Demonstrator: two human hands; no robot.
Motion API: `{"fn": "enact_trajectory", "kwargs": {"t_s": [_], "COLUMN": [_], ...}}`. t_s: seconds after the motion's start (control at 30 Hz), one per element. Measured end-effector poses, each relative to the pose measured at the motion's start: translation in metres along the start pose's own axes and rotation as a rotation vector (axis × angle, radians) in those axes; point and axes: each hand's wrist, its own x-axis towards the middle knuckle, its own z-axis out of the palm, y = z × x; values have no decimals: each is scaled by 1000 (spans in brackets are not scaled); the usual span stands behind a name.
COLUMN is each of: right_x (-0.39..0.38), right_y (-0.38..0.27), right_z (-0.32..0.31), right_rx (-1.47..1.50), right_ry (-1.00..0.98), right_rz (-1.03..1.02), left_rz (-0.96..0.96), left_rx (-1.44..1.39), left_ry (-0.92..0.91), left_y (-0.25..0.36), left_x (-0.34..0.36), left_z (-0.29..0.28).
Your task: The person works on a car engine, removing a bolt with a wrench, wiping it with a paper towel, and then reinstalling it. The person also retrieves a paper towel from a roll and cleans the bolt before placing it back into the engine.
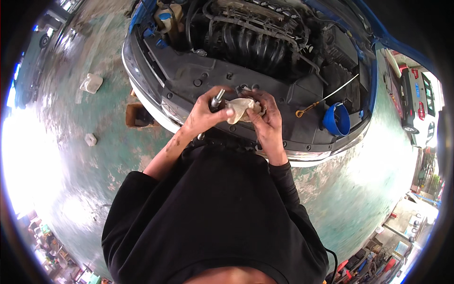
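Observation:
Both my hands are raised over the front of a car's open engine bay. My left hand (205,112) is closed around a dark tool with a bright metal socket end (219,97), which points up past the thumb. The rest of that tool is hidden by the palm. In my right hand (269,116) a crumpled off-white rag (240,109) is gripped between thumb and fingers. The rag lies between the two hands, close to the left thumb. Dark smudges mark both hands. Below them spreads the black plastic front cover (217,75).
Behind the cover sits the engine (250,45). On the right, a dipstick (326,100) with an orange handle lies beside a blue funnel-like cup (336,119). A cardboard box (140,116) and a white jug (91,83) stand on the green floor at left. Another car (418,102) is parked at right.

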Motion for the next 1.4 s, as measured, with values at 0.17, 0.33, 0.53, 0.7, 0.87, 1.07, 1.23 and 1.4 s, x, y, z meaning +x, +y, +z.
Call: {"fn": "enact_trajectory", "kwargs": {"t_s": [0.17,0.33,0.53,0.7,0.87,1.07,1.23,1.4], "right_x": [4,2,6,17,22,19,18,18], "right_y": [2,-4,-9,-7,-10,-6,5,-4], "right_z": [2,-6,-32,-42,-40,-30,-26,-13], "right_rx": [-63,-185,29,-401,-643,-433,-541,-676], "right_ry": [34,26,93,291,451,362,247,231], "right_rz": [-37,-4,106,-159,-162,-174,-118,1], "left_rz": [-68,-292,-203,-124,-197,-17,-54,-112], "left_rx": [125,-285,-100,75,-321,-188,-469,-720], "left_ry": [3,128,51,-35,-179,-222,-242,-335], "left_y": [8,17,21,26,32,19,17,27], "left_x": [-1,6,7,6,2,5,-2,-2], "left_z": [5,-5,-22,-21,-2,11,12,22]}}
